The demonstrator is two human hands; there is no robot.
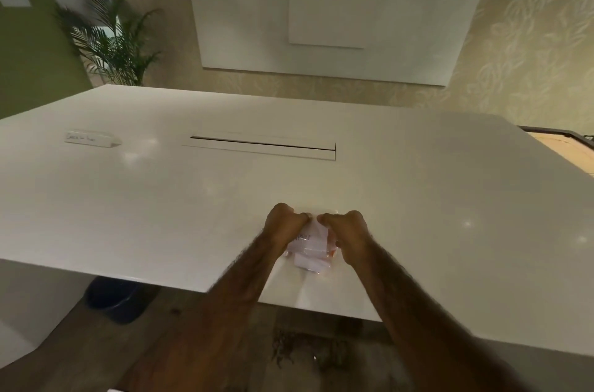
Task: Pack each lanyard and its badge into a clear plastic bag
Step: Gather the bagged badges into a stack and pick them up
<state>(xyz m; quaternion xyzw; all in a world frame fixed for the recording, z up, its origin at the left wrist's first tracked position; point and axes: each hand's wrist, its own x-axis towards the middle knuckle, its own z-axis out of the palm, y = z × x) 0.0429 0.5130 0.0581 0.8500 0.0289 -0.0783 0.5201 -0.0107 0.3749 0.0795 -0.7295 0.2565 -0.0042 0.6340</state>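
Both forearms reach in over the near edge of the white tabletop (193, 199). Left hand (284, 219) and right hand (348, 227) are knuckles-up and almost touching, fingers (326, 217) curled, pinching the top of the clear plastic bag (316, 258) with the white badge (310, 236) inside. Beyond: whiteboard (244, 6), potted palm (112, 44), name card (91, 138) towards the far-left corner.

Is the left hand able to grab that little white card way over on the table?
Probably, with a stretch. Nothing lies on the table between the left hand and the white card, but that hand is pinching the clear bag, and the card sits far off.
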